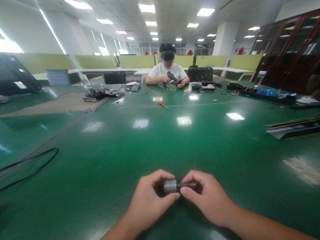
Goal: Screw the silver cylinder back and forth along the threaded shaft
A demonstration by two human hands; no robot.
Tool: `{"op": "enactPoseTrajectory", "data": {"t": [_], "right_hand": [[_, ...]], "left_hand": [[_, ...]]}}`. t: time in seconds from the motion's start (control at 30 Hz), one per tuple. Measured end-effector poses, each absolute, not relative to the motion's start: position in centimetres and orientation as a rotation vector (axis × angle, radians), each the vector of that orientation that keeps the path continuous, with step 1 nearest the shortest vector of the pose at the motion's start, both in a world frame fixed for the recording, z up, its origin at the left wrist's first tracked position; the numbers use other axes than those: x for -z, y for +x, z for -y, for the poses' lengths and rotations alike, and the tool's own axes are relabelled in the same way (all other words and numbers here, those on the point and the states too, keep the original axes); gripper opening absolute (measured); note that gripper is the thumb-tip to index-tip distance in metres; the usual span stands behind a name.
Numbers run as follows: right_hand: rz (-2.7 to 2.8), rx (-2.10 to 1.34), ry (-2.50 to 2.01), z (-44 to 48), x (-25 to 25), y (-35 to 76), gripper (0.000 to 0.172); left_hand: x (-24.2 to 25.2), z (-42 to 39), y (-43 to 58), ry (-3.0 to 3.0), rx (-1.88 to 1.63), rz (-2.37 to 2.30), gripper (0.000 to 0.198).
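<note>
A small silver cylinder (170, 186), which looks like an electric motor, lies sideways between my hands just above the green tabletop. From its right end sticks out a thin dark shaft (190, 184) with a ridged or threaded surface. My left hand (148, 197) is closed around the cylinder, thumb below and index finger above. With thumb and index finger, my right hand (211, 196) pinches the shaft close to where it meets the cylinder. The other fingers of both hands are mostly hidden behind.
A red screwdriver (162, 104) lies farther across the green table (119, 154). Opposite sits a person (157, 71) holding a power drill (171, 76). A black cable (43, 154) curves at left; a long metal channel (300, 127) lies at right. Dismantled parts (101, 93) are at far left.
</note>
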State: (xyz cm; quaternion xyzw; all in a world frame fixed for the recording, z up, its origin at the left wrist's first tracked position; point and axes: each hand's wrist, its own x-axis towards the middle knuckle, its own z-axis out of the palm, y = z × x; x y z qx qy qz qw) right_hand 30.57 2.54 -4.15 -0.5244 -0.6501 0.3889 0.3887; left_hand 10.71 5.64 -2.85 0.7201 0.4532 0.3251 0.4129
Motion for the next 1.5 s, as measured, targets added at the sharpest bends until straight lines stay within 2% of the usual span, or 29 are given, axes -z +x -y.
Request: {"op": "enactPoseTrajectory", "data": {"t": [1.5], "right_hand": [[1.621, -1.024, -1.333, -2.48, 3.93, 30.46, 0.006]], "left_hand": [[2.84, -5.66, 10.54, 1.808, -0.841, -1.149, 0.022]]}}
